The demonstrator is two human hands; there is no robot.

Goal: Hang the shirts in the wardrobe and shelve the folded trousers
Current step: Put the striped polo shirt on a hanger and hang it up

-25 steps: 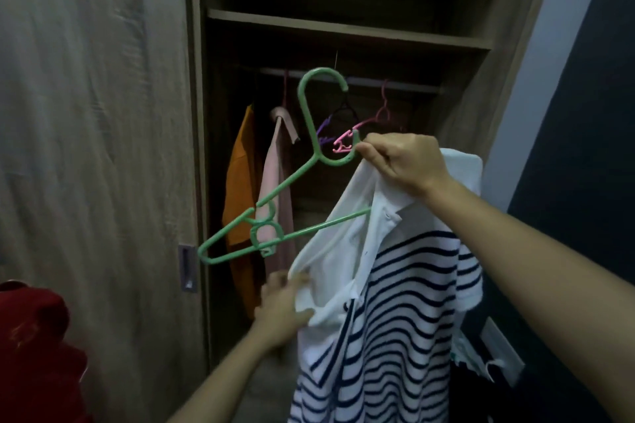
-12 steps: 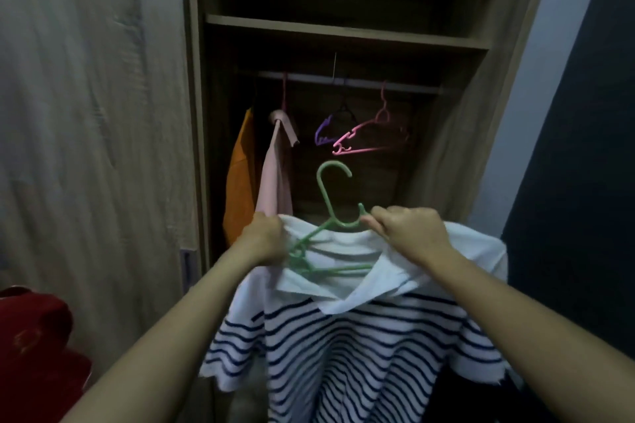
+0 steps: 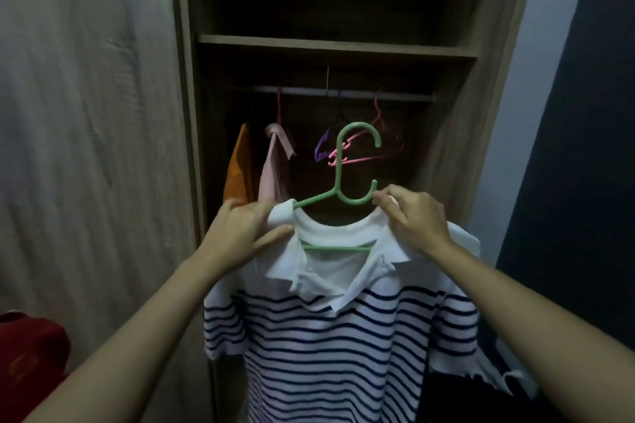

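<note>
A white polo shirt with navy stripes (image 3: pixel 336 347) hangs on a green plastic hanger (image 3: pixel 343 175) that I hold up in front of the open wardrobe. My left hand (image 3: pixel 245 233) pinches the shirt's left shoulder over the hanger arm. My right hand (image 3: pixel 412 223) grips the right shoulder and collar by the hanger's neck. The hanger's hook points up, below the metal rail (image 3: pixel 343 93). An orange shirt (image 3: pixel 238 168) and a pale pink shirt (image 3: pixel 273 165) hang at the rail's left.
Empty purple (image 3: pixel 321 149) and pink hangers (image 3: pixel 371 151) hang mid-rail behind the green hook. A wooden shelf (image 3: pixel 336 46) spans the wardrobe above the rail. The wardrobe door (image 3: pixel 89 148) stands at left, a red cloth (image 3: pixel 31 350) bottom left, a dark wall (image 3: pixel 584 148) at right.
The hanger went from sticking out of the shirt to sitting inside its shoulders. Both hands then lifted the shirt and straightened it, hook upright.
</note>
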